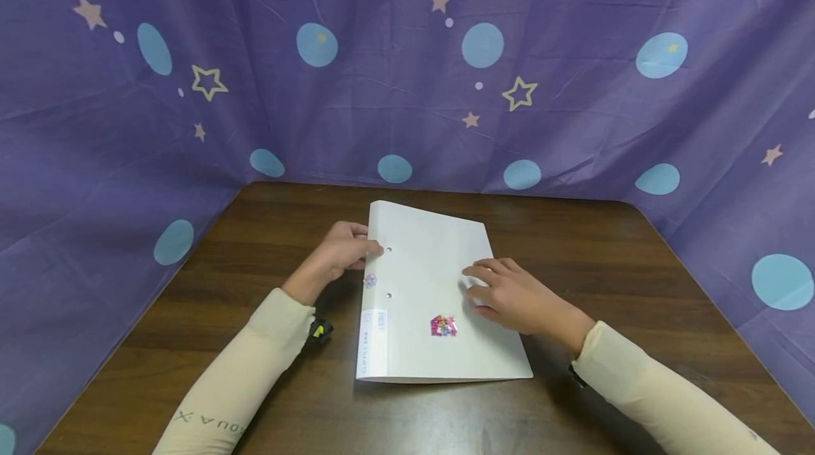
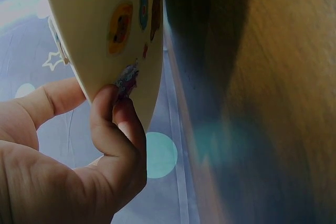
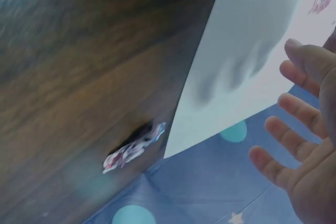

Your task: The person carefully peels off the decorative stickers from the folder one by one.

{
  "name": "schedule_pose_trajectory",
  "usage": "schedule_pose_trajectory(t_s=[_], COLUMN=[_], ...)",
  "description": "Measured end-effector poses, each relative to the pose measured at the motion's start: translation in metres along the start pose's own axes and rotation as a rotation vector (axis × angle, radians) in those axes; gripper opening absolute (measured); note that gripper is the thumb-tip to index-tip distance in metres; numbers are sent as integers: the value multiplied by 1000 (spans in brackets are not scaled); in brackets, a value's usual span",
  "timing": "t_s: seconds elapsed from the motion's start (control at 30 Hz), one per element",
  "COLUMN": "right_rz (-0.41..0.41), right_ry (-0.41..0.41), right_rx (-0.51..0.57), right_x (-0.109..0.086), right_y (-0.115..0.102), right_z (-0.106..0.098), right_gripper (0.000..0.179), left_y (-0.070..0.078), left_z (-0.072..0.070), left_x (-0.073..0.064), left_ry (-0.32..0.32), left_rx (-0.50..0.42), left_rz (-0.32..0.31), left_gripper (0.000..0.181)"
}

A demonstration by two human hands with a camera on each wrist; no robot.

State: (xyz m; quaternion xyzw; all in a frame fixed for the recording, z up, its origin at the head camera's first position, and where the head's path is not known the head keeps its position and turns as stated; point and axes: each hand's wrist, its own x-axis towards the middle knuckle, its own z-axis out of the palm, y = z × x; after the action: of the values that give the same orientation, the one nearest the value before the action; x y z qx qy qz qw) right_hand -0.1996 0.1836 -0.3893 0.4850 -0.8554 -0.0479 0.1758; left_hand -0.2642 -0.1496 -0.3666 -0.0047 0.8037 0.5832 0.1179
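Observation:
A white clip file folder (image 1: pixel 428 257) with a paper label on its spine side lies in the middle of the table, its spine side lifted. My left hand (image 1: pixel 340 251) pinches the spine, thumb on the cover and fingers behind. In the left wrist view, several stickers show on the folder's back (image 2: pixel 100 30), and the fingers of my left hand (image 2: pixel 110 145) touch a purple one (image 2: pixel 127 80). My right hand (image 1: pixel 517 297) is over the cover's right part with fingers spread. In the right wrist view my right hand (image 3: pixel 307 135) holds nothing and casts a shadow on the cover.
A pink sticker (image 1: pixel 443 325) is on the folder's front. In the right wrist view, a crumpled colourful piece (image 3: pixel 131 153) lies on the table beside the folder's corner. The brown wooden table (image 1: pixel 592 250) is backed by a purple patterned curtain (image 1: pixel 395 108).

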Motion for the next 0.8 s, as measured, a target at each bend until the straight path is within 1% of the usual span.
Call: schedule_pose_trajectory(t_s=[0.33, 0.47, 0.57, 0.8], right_rz=[-112, -138, -163, -224], right_ry=[72, 77, 73, 86], right_rx=[-47, -59, -95, -167], right_x=[8, 11, 12, 14], right_y=[-14, -19, -21, -23], right_z=[1, 0, 0, 2], right_gripper=[25, 25, 24, 36], left_y=[-1, -1, -1, -1], left_z=[0, 0, 1, 1], left_x=[2, 2, 2, 3], left_ry=[0, 4, 7, 5], left_rx=[-3, -4, -7, -19], left_rz=[-7, -15, -19, -15], left_gripper=[46, 45, 44, 46])
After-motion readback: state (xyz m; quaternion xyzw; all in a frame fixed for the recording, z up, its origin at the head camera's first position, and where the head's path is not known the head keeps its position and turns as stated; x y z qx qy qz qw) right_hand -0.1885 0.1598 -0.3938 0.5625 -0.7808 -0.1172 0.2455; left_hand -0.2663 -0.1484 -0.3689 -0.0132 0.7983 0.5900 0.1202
